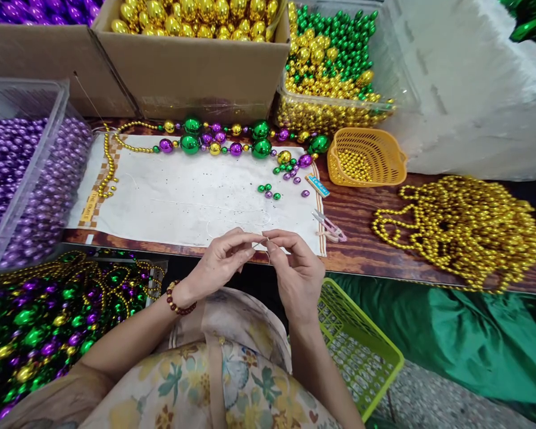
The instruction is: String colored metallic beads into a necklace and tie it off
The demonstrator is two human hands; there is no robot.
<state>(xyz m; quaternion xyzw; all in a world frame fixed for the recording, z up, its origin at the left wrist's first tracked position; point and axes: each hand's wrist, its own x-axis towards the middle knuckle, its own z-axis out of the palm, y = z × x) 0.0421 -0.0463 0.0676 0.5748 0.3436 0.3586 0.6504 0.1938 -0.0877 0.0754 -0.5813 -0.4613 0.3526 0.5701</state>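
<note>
My left hand (221,259) and my right hand (295,262) meet at the table's front edge, thumb and forefinger pinched on both. Between the fingertips runs a thin, pale needle-like piece (259,243), held on the left side. My right fingertips pinch what looks like the end of a clear thread, though it is too fine to be sure. Loops of thread (209,223) lie on the white towel (170,190). A strand of gold, green and purple beads (190,144) stretches along the towel's back. Loose green and purple beads (268,194) lie nearby.
Pink-handled thread snips (330,226) and an orange basket (366,156) are at the right, before heaped gold bead chains (473,232). Bead bins (27,179) and cardboard boxes (192,74) line the left and back. Below the table is a green basket (361,357).
</note>
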